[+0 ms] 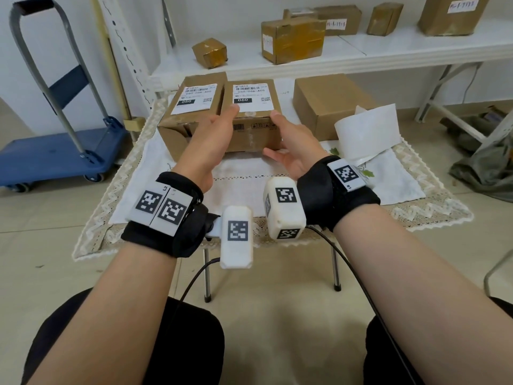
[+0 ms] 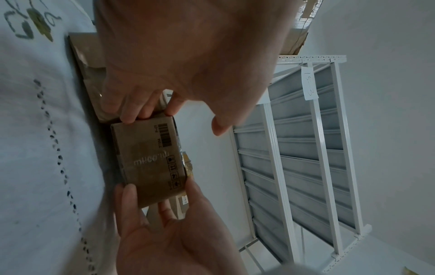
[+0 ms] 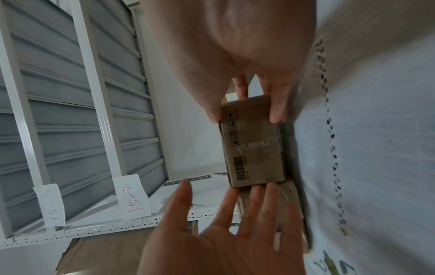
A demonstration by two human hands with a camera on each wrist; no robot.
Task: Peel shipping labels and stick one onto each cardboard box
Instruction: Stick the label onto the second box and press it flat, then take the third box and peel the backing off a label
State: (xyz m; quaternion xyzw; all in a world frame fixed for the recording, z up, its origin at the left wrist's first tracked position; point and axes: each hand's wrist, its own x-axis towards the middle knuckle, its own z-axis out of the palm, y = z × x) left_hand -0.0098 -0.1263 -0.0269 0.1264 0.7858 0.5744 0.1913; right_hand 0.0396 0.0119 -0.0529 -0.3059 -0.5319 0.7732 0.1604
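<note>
A small cardboard box (image 1: 251, 129) with a white shipping label (image 1: 252, 97) on top stands on the cloth-covered table (image 1: 241, 173). My two hands hold it between them. My left hand (image 1: 222, 126) presses its straight fingers (image 3: 256, 193) against the box's left end, with the thumb apart from the box. My right hand (image 1: 274, 134) grips the right end, thumb (image 2: 191, 188) on the top edge and fingers (image 3: 277, 109) round the side. A second labelled box (image 1: 191, 109) stands touching it on the left. To the right is a plain box (image 1: 330, 104) with no label showing.
A curled strip of label backing paper (image 1: 366, 132) lies at the table's right. Behind is a white shelf (image 1: 361, 54) with several taped parcels. A blue hand trolley (image 1: 55, 151) stands on the floor to the left.
</note>
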